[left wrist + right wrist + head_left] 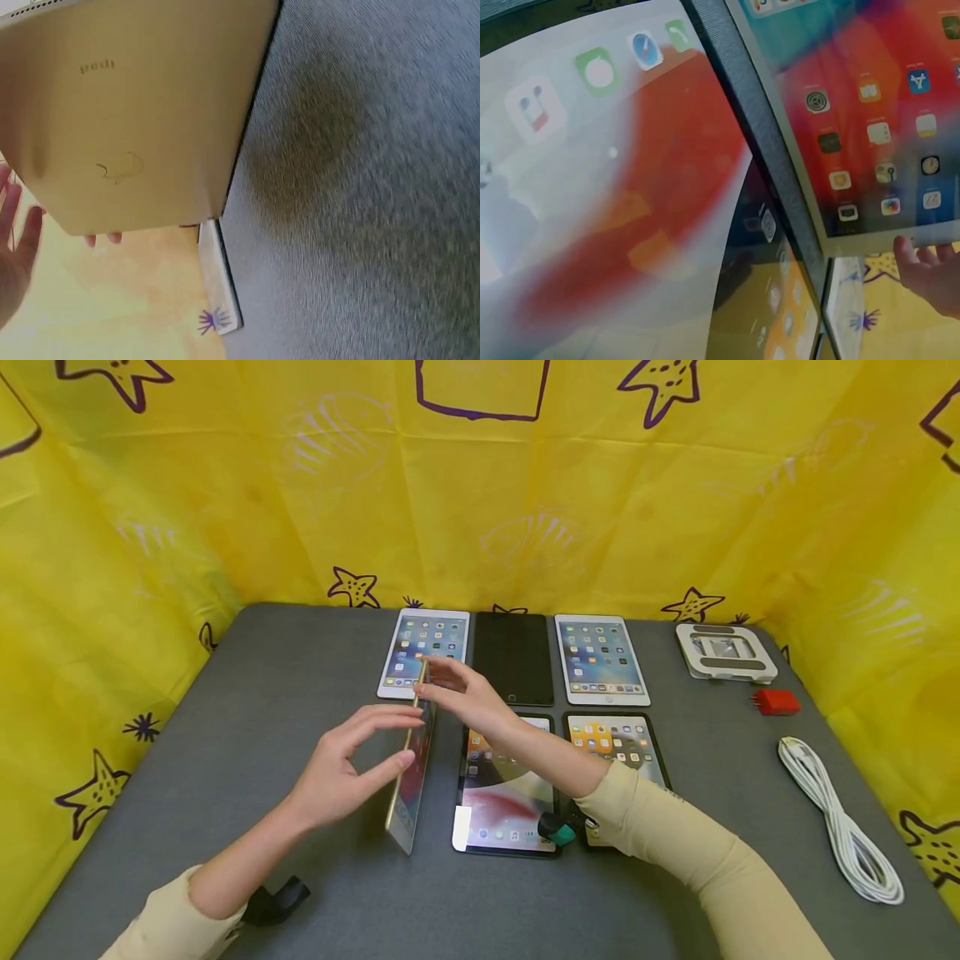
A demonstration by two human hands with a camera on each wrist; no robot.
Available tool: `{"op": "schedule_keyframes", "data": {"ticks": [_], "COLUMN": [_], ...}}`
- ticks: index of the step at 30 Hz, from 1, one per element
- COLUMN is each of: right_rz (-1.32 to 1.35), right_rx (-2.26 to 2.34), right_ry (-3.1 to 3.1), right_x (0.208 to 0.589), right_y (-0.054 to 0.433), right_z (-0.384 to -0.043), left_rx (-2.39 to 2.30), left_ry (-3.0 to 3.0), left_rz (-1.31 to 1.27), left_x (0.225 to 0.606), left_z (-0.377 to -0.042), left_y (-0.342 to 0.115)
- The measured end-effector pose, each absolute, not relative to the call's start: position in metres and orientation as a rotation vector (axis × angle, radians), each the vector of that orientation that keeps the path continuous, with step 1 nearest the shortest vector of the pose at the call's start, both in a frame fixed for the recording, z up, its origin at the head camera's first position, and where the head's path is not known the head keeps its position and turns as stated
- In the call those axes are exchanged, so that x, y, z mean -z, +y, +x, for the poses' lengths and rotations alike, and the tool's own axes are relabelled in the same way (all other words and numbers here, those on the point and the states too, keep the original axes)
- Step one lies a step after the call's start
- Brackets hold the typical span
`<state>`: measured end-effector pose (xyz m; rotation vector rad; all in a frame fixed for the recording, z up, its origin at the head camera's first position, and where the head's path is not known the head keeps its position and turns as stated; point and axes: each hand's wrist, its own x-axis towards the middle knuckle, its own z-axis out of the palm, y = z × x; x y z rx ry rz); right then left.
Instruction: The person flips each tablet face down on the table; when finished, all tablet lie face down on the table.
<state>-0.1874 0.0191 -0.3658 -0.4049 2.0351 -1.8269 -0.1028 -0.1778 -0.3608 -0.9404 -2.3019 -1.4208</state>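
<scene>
A gold-backed iPad [416,777] is on edge, nearly upright, left of the other tablets. My right hand [476,697] pinches it by its far end; fingertips show at the screen's border in the right wrist view. Beside its back is my left hand [337,768], fingers spread and thumb apart from them. In the left wrist view the left hand [13,255] appears off to one side of the gold back [142,112]. Whether its fingertips touch the iPad is unclear. Under my right forearm lies a black-bordered tablet [510,802] with its screen lit.
Behind are a white tablet [426,652], a dark-screened tablet [513,656] and another white tablet [603,656]. My right sleeve partly covers a black-bordered tablet [618,735]. To the right lie a grey-white folding stand [726,653], a red charger [776,702] and a coiled white cable [840,822].
</scene>
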Motion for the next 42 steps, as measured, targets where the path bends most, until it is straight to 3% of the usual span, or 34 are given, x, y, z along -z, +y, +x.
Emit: {"op": "schedule_keyframes", "data": {"ticks": [5, 15, 42], "right_rz": [-0.426, -0.434, -0.218], "right_rx": [1.855, 1.913, 2.131], "right_ry": [1.994, 1.886, 1.611], "right_x": [0.369, 0.374, 0.383], "right_y": [0.023, 0.035, 0.054], "right_z": [-0.187, -0.188, -0.180], "left_rx": [1.321, 1.282, 0.797], "left_ry": [-2.257, -2.172, -2.179], "left_rz": [-1.304, -1.538, -1.549], "left_x": [0.365, 0.370, 0.380], "left_z": [-0.102, -0.104, -0.104], "left_y": [-0.181, -0.176, -0.158]}}
